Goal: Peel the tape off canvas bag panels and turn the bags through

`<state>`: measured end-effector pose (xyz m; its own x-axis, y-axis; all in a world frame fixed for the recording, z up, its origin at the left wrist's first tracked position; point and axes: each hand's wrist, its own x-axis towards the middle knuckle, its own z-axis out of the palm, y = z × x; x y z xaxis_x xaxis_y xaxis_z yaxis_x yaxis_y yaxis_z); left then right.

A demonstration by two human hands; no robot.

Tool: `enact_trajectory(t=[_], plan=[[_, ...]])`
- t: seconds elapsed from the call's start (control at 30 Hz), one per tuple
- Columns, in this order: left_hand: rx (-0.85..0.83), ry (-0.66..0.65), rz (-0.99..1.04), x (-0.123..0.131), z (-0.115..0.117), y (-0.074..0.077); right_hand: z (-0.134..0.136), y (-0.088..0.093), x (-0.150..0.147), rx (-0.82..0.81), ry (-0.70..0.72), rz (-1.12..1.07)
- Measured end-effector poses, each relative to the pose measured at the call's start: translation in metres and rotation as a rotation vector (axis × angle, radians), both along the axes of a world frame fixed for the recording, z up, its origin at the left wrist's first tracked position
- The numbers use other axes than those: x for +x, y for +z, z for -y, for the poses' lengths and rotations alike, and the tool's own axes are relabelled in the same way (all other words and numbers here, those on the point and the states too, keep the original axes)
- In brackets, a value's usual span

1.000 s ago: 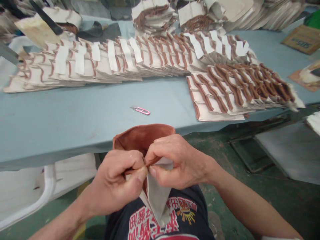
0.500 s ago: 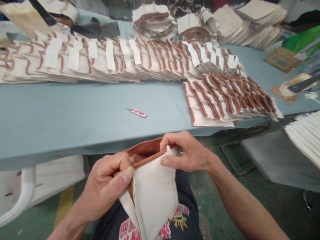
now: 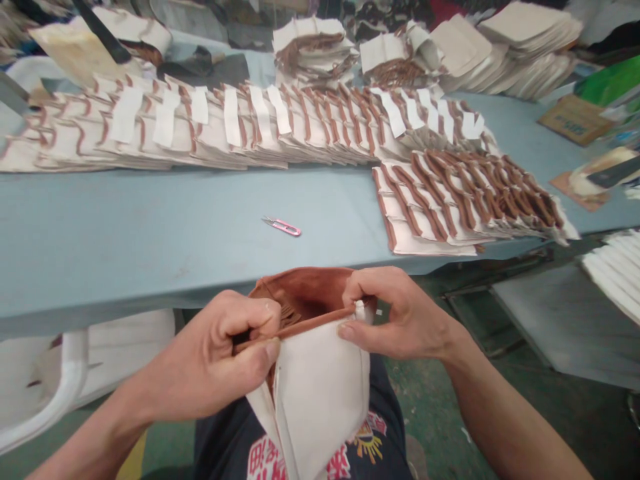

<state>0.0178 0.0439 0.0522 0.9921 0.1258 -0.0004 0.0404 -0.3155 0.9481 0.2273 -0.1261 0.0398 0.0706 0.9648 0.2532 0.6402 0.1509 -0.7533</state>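
Note:
A cream fabric pouch [image 3: 320,393] with a brown lining hangs over my lap, its mouth partly spread so the lining shows. My left hand [image 3: 230,347] pinches the brown-edged rim on one side, thumb in front and fingers inside. At the other end of that rim, my right hand [image 3: 395,313] grips the edge near a small white tab, its fingertips partly hidden in the pouch. Beyond my hands, pink-handled thread snips [image 3: 283,227] lie on the blue-covered table [image 3: 150,227], touched by neither hand.
A long row of cream pieces with brown edges [image 3: 170,140] lies across the table, white strips on top. Another overlapping pile [image 3: 460,200] is at the right. Stacked panels [image 3: 525,40] and a cardboard box [image 3: 575,120] stand farther back. A white curved tube [image 3: 73,373] is at lower left.
The pouch's mouth has opened wider, showing more brown lining. Both hands have shifted slightly right in view and still grip the rim; the snips lie as before.

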Motion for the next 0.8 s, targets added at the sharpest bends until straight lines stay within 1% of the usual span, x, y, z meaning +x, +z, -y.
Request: enact_trajectory(t=[0.07,0.13,0.23,0.33,0.4,0.47,0.53,0.6,0.67,0.73,0.8], plan=[[0.058,0.031,0.043,0.003,0.003,0.001,0.002,0.006,-0.004,0.024,0.017,0.023],[0.112,0.046,0.043,0.004,0.006,0.0,0.0,0.011,-0.008,0.012,0.059,0.016],[0.181,0.034,0.042,0.005,0.008,0.002,-0.009,0.016,-0.013,0.017,0.118,-0.012],[0.235,0.03,0.104,0.004,0.008,0.008,-0.021,0.014,-0.019,0.1,0.155,-0.041],[0.214,0.012,0.146,0.002,0.007,0.01,-0.027,0.009,-0.025,0.127,0.198,-0.15],[0.13,-0.003,0.164,0.0,0.007,0.007,-0.03,0.002,-0.032,0.102,0.24,-0.321],[-0.028,-0.016,0.168,0.0,0.009,0.0,-0.03,-0.006,-0.041,0.077,0.253,-0.477],[-0.211,-0.013,0.195,0.003,0.014,-0.009,-0.029,-0.015,-0.05,0.108,0.212,-0.568],[-0.369,0.013,0.275,0.008,0.023,-0.02,-0.029,-0.025,-0.057,0.191,0.147,-0.637],[-0.478,0.077,0.366,0.015,0.032,-0.028,-0.029,-0.035,-0.061,0.268,0.08,-0.691],[-0.567,0.134,0.411,0.019,0.039,-0.035,-0.03,-0.043,-0.062,0.278,0.04,-0.728]])
